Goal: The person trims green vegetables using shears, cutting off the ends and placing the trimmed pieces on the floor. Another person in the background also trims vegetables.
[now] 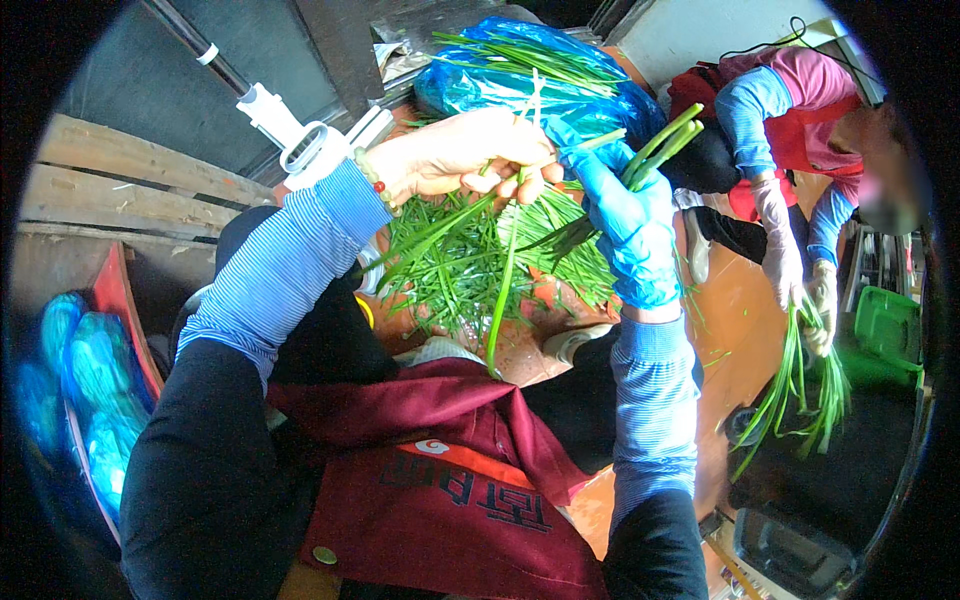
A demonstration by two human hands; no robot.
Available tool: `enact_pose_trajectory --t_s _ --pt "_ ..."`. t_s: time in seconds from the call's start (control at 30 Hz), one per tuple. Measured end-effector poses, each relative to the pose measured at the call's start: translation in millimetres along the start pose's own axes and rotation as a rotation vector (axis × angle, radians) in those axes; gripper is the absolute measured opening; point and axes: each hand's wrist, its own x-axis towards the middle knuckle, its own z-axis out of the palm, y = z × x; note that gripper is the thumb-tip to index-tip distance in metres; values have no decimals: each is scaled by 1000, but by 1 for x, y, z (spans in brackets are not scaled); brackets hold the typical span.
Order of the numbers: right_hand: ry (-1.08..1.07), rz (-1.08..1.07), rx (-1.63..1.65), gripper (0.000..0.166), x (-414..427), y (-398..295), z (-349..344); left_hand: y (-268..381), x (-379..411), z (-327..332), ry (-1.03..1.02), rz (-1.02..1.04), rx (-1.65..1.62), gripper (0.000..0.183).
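Note:
My left hand, bare with a beaded bracelet at the wrist, pinches a few green stalks with pale ends between thumb and fingers. Close on its right, my right hand wears a blue disposable glove and is closed around a small bunch of green stalks. One long green leaf hangs from my left hand towards my lap. Below both hands, a heap of loose green leaves lies on the floor. Behind the hands rests a blue plastic bag with more long green stalks on top.
At right a co-worker in a red apron holds green stalks in gloved hands over a dark container. A green crate stands beyond. Wooden slats and blue plastic bags are at left, a white-handled pole upper left.

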Motion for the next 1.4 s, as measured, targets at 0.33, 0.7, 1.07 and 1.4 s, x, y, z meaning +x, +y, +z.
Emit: enact_pose_trajectory --t_s 0.33,0.7,1.07,1.4 --pt "-96 -272 -10 10 -5 2 3 -5 -4 -8 -193 -18 -62 31" --pt "-22 -756 -432 15 2 24 -14 -6 -4 -6 -123 -46 -9 34" --pt "-60 -29 2 16 1 10 -15 0 -6 -21 -75 89 -206 29" --pt "-179 212 260 25 5 13 -9 3 1 -19 270 369 277 29"
